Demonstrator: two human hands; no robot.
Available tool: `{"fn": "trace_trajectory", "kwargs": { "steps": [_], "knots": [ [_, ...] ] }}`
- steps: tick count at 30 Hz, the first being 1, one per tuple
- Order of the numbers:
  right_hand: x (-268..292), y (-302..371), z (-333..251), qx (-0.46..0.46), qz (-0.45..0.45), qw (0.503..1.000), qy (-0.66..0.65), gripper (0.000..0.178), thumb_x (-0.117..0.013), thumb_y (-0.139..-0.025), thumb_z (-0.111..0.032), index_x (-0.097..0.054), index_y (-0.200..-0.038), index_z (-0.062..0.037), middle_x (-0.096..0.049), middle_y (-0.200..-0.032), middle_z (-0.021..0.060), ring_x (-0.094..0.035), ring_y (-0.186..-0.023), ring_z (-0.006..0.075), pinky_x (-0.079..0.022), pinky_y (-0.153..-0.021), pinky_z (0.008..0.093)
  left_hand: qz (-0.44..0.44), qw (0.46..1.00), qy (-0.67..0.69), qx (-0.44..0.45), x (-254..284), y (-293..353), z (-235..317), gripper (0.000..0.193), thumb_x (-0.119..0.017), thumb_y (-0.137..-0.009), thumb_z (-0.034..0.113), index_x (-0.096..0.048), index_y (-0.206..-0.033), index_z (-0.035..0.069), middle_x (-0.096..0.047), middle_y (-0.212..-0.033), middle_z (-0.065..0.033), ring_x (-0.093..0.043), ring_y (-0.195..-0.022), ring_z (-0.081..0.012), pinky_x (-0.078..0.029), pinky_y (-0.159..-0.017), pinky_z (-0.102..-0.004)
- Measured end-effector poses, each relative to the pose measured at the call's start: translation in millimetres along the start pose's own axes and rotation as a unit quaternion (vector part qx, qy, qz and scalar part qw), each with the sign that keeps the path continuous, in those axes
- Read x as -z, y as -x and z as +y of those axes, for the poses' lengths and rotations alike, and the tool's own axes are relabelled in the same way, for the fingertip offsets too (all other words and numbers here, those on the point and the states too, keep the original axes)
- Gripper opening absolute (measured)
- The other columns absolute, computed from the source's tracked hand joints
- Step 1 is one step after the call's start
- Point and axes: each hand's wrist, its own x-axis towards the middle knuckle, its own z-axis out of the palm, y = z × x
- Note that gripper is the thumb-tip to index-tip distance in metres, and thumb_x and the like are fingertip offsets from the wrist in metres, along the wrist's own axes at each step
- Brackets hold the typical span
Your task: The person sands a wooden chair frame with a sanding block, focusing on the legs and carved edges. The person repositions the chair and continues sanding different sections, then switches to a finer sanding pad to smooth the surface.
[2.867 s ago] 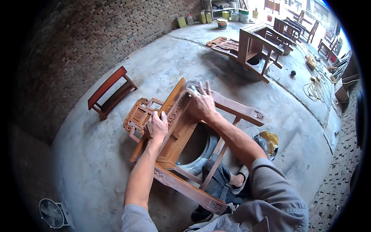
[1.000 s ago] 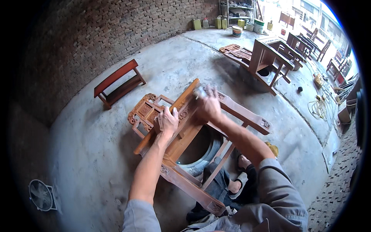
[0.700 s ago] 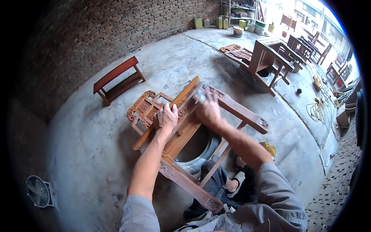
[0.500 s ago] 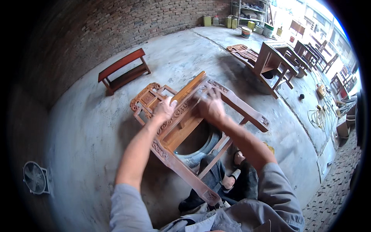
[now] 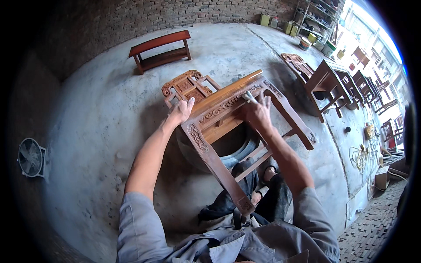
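A brown wooden chair (image 5: pixel 219 170) with carved trim lies tipped over, its legs pointing toward me. Beneath it is a dark round ring that looks like a tyre (image 5: pixel 187 151). My left hand (image 5: pixel 180 112) is closed around the seat edge at the chair's left corner. Against the carved apron (image 5: pixel 223 106), my right hand (image 5: pixel 258 115) presses a small pale folded piece (image 5: pixel 249 97) pinched in its fingers; its material is unclear. The chair's carved back panel (image 5: pixel 189 87) sticks out beyond my left hand.
A low reddish bench (image 5: pixel 160 43) stands near the brick wall. More wooden furniture (image 5: pixel 326 83) lines the right side, with a coiled cable (image 5: pixel 360 155) on the floor nearby. A fan (image 5: pixel 31 158) is at far left; buckets and a shelf (image 5: pixel 315 22) stand at the back.
My left hand has shifted along the seat edge to the chair's left corner. The right hand is still at the carved apron. The whole view has swung, so the surroundings sit differently.
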Motion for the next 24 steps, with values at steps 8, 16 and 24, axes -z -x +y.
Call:
{"fn": "trace_trajectory", "kwargs": {
  "steps": [8, 16, 24],
  "knots": [
    [-10, 6, -83, 0.199, 0.01, 0.977, -0.071, 0.047, -0.064, -0.08, -0.013, -0.065, -0.127, -0.0194, -0.059, -0.137, 0.002, -0.041, -0.14, 0.0366, -0.024, -0.114, 0.0669, -0.046, 0.998, 0.019, 0.045, 5, 3, -13, 0.085, -0.023, -0.103, 0.061, -0.063, -0.084, -0.012, -0.065, -0.095, -0.0377, -0.061, -0.111, -0.0501, -0.044, -0.1, -0.0534],
    [-42, -14, -74, 0.114, 0.027, 0.97, -0.212, 0.047, -0.056, -0.083, -0.011, -0.064, -0.128, -0.018, -0.062, -0.133, 0.0099, -0.042, -0.139, 0.0356, -0.019, -0.118, 0.0626, -0.08, 0.995, 0.054, 0.021, 1, -3, -19, 0.082, -0.025, -0.104, 0.059, -0.065, -0.094, -0.013, -0.063, -0.097, -0.0385, -0.065, -0.107, -0.043, -0.048, -0.093, -0.0481],
    [-8, -35, -27, 0.166, -0.011, 0.977, -0.133, 0.047, -0.052, -0.082, -0.004, -0.065, -0.126, -0.0161, -0.058, -0.136, 0.0082, -0.041, -0.139, 0.0324, -0.025, -0.114, 0.0634, -0.094, 0.99, 0.107, 0.02, -4, -10, -16, 0.084, -0.025, -0.103, 0.062, -0.065, -0.096, -0.012, -0.066, -0.104, -0.0361, -0.065, -0.112, -0.0376, -0.048, -0.095, -0.0459]
  ]
}}
